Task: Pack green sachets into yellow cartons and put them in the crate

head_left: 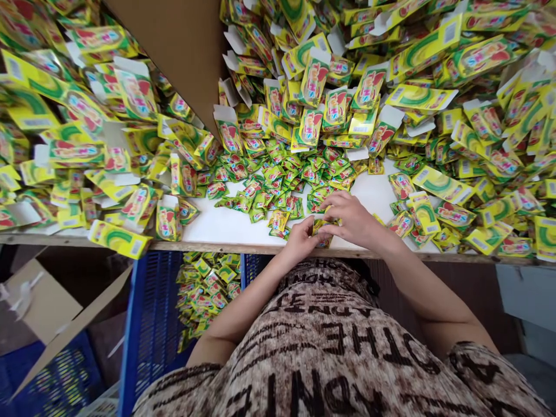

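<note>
My left hand (302, 238) is closed near the table's front edge, its fingertips pinched on a small green-and-yellow candy packet (322, 225). Curved over the same packet is my right hand (347, 217), with thumb and fingers closed in on it from the right. The fingers partly hide the packet. Just beyond them lies a heap of small green candy packets (278, 179) with red fruit pictures, spread on the white tabletop (230, 229). Behind this heap are piled yellow-green printed cartons (311, 78), several with white end flaps open.
A brown cardboard divider (182, 46) splits the piles. More cartons (78, 153) cover the left side, one overhanging the wooden edge (226, 248). Below left stand a blue crate (150, 307) of packed cartons (212, 284) and an open cardboard box (47, 301).
</note>
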A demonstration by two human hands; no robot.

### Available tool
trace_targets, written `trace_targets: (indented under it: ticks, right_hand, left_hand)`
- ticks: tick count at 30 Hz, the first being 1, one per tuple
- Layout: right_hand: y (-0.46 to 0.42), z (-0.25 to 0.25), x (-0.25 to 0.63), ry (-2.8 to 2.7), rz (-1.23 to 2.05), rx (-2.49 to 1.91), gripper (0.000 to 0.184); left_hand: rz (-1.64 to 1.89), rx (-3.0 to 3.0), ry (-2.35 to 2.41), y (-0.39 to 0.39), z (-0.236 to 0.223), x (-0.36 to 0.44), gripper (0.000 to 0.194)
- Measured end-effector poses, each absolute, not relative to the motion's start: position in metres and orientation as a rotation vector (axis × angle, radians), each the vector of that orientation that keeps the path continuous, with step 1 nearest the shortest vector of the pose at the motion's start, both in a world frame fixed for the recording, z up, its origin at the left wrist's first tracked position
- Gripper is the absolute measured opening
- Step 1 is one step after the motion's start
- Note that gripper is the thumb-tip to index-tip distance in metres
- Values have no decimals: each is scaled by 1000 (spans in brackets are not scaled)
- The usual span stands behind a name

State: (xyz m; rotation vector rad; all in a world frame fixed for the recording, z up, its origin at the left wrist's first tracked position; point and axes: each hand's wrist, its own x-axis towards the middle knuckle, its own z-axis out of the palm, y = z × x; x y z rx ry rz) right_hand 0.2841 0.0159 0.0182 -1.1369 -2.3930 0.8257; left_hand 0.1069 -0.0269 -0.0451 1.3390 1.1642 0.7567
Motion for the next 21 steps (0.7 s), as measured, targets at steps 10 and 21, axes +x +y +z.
trace_targets:
  ticks: [10,21]
  right_hand:
    - [30,35,267,-2778,972,-1182,14]
    - [4,18,281,-2567,1059,-1176,15]
  left_hand:
    - [732,1357,1086,-25,-46,106,33]
    - [725,1330,963,-27,-52,97,25]
